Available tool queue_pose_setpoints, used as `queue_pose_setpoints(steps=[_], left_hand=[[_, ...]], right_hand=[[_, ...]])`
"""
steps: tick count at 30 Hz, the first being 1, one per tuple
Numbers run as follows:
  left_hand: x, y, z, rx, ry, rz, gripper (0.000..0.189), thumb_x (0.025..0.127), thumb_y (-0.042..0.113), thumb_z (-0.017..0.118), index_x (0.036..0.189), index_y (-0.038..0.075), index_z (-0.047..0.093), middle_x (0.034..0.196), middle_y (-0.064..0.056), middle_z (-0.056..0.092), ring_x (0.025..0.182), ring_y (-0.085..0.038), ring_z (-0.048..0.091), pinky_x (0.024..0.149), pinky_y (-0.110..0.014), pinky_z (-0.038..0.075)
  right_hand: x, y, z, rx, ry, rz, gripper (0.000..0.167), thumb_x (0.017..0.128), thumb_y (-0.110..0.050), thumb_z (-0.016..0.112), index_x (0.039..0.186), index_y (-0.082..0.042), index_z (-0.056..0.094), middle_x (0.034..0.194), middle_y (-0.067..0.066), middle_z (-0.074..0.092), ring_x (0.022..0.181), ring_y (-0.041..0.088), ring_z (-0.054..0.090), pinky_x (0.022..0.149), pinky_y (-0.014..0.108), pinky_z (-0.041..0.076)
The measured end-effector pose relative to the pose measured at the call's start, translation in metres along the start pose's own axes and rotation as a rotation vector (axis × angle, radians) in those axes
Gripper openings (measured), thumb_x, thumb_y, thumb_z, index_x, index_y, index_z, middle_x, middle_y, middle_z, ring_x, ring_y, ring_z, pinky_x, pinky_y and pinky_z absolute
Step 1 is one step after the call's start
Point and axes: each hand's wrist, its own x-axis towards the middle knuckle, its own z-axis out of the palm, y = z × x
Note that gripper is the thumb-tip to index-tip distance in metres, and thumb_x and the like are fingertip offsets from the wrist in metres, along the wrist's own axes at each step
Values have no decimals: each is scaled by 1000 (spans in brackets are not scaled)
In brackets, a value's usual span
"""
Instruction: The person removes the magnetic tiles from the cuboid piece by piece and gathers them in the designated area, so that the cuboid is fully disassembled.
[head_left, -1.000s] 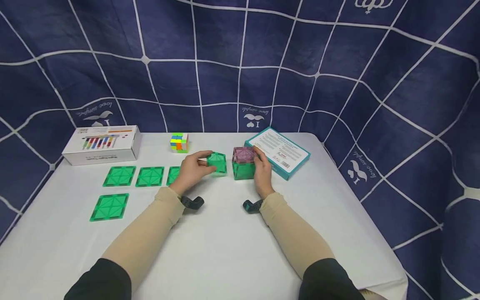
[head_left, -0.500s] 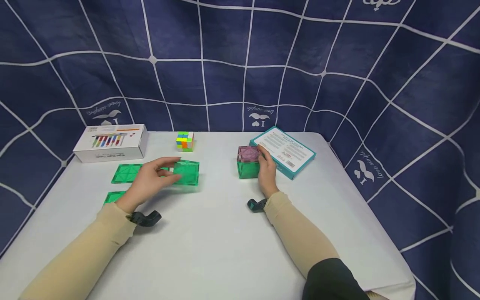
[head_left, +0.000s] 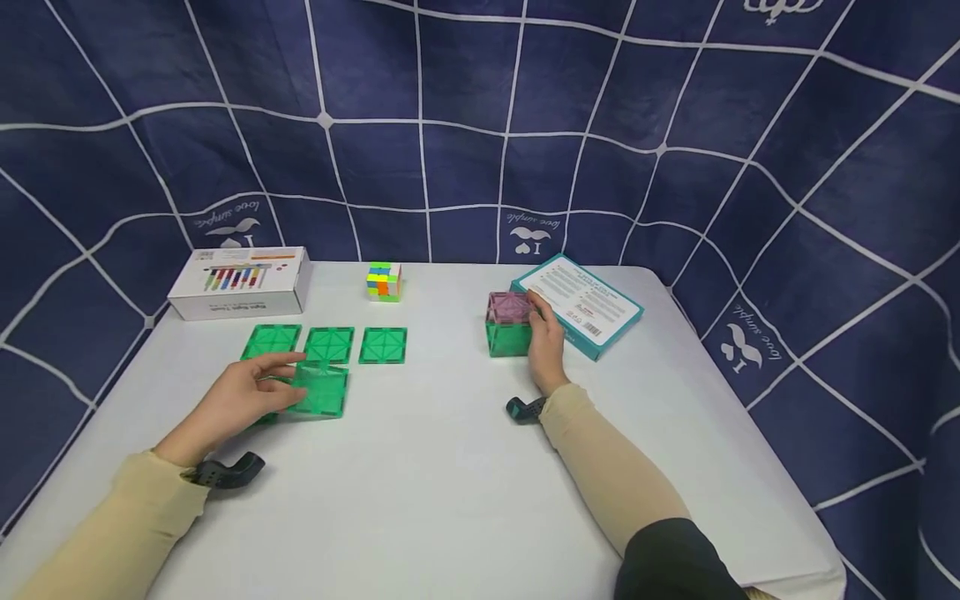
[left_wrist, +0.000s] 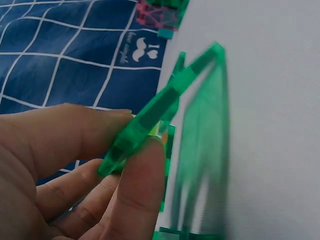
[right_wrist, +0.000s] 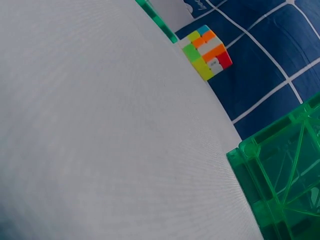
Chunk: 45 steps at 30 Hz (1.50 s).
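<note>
My left hand point(head_left: 247, 392) pinches a green square magnetic tile point(head_left: 322, 393) between thumb and fingers, above the table. In the left wrist view a second, blurred green panel point(left_wrist: 205, 140) meets the tile's far edge; whether they are joined I cannot tell. Three more green tiles lie in a row: a left one point(head_left: 272, 340), a middle one point(head_left: 330, 343) and a right one point(head_left: 383, 345). Another shows only partly under my left hand. My right hand point(head_left: 547, 343) touches the right side of a box of green tiles point(head_left: 507, 339) with a purple tile point(head_left: 510, 307) at its top.
Behind the tiles stand a white box point(head_left: 238, 283) with printed coloured bars and a multicoloured puzzle cube point(head_left: 384, 282). A teal-edged white box point(head_left: 588, 302) lies just behind my right hand. A blue checked curtain point(head_left: 465, 125) rises along the table's back edge.
My left hand has carried the green tile left and toward me, from near the tile box to the front of the row. My right hand stays by the box.
</note>
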Motion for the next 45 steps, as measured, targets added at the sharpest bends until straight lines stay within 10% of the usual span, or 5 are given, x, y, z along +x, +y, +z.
queue_pose_setpoints(steps=[15,34,41,45], left_hand=[[11,-1,15,338,64,74,66,87,25,83,139,-6,57,105,-18,70,94,-29,67,78,-49,55],[8,-15,15,387,50,127,63,90,32,81,137,-3,60,140,-36,48,130,-56,38,101,-73,33],[2,-20,17,457,150,-18,116,84,50,82,154,-18,19,152,-53,14,138,-72,17,104,-84,17],[2,-21,21,399,103,-6,124,92,46,76,152,-22,-8,153,-54,-9,142,-71,-2,109,-83,4]], right_hand=[[-2,-4,-4,22,-11,16,46,110,-20,35,154,-16,48,159,1,47,152,18,36,126,39,25],[0,-1,-3,46,-25,17,47,109,-21,37,156,-17,44,162,0,44,152,17,35,126,40,25],[-2,-16,-7,48,-66,80,51,109,-17,36,160,-7,34,165,15,35,155,25,28,127,42,23],[-1,-20,-8,11,-65,82,51,109,-13,35,159,-3,33,164,19,35,155,28,29,126,42,24]])
